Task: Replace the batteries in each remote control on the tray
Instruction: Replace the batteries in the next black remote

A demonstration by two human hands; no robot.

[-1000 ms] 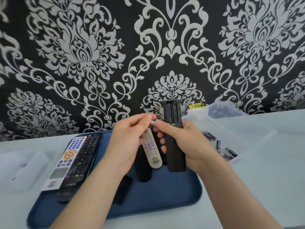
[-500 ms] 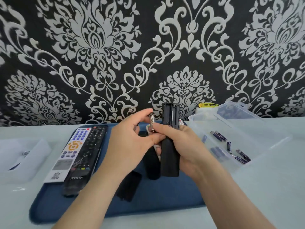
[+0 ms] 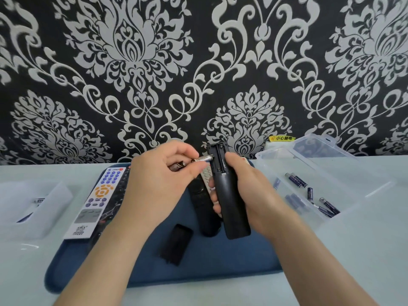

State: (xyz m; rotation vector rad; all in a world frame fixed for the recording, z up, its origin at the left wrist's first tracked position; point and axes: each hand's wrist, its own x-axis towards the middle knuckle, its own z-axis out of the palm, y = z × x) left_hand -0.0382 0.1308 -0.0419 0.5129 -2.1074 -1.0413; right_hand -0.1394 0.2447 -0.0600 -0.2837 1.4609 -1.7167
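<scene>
- left hand [image 3: 163, 180]: thumb and forefinger pinch a small silver cylindrical battery [image 3: 204, 159]; its far tip meets the left edge of the open compartment
- right hand [image 3: 249, 195]: fingers curled round a long black plastic remote control [image 3: 231, 206], held back-up above the dark blue rounded tray [image 3: 220, 268]; compartment at the far end uncovered
- on the tray: loose black rectangular battery cover [image 3: 176, 245] near the front; white remote with blue and orange buttons [image 3: 97, 195] at left
- clear plastic box [image 3: 326, 173] right of the tray; dark blue batteries [image 3: 297, 180] inside
</scene>
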